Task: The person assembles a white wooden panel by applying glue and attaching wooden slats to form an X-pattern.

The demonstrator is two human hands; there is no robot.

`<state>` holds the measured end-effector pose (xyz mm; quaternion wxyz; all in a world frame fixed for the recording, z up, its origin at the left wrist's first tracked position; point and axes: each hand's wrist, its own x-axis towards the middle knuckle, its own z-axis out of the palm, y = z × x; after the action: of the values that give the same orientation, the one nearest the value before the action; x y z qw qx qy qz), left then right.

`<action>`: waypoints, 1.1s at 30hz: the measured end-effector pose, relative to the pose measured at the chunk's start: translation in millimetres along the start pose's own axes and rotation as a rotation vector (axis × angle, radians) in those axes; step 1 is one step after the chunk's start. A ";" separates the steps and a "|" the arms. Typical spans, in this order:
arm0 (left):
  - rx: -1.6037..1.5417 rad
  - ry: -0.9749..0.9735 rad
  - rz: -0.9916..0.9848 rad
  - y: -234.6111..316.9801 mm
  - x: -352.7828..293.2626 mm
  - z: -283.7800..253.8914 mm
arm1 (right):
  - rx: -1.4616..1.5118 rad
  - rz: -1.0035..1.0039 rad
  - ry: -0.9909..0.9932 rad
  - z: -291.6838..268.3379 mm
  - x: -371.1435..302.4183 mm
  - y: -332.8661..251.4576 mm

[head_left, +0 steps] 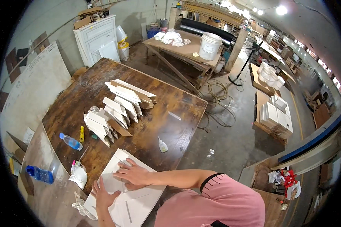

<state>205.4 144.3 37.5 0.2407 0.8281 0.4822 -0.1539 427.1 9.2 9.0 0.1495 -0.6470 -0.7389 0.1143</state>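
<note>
Both my hands press flat on white panel pieces (134,202) lying at the near edge of a dark wooden table (79,98). My right hand (132,174) lies fingers spread on the upper piece. My left hand (103,195) rests open on the panel just below and to the left. A small white glue bottle (162,145) lies on the table a little beyond my right hand.
Stacks of white angled panel pieces (115,109) fill the table's middle. A clear bottle with a blue cap (71,141), a yellow tool (81,134) and a crumpled white bag (78,176) lie to the left. Beyond stand a white cabinet (96,38), a bench with a white bucket (209,46), and cables on the floor.
</note>
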 end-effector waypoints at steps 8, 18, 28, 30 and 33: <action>-0.020 0.002 -0.004 -4.5 -4.0 5.7 | 0.006 0.001 -0.073 -4.0 -2.9 -3.8; -0.003 0.072 0.088 -2.3 -1.5 3.6 | -0.128 -0.038 0.077 15.8 1.2 11.7; 0.048 0.032 0.030 -3.9 -8.2 2.0 | -0.106 -0.036 0.021 8.8 1.1 2.2; 0.029 0.034 0.014 -7.8 -7.6 3.2 | -0.053 -0.080 0.112 11.8 0.7 -0.1; 0.058 0.067 0.059 -3.7 -8.2 1.8 | -0.125 -0.125 0.214 23.2 0.8 12.0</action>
<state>198.1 138.9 39.1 0.2049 0.8534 0.4606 -0.1327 429.5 12.2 -16.9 0.1937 -0.6161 -0.7634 -0.0109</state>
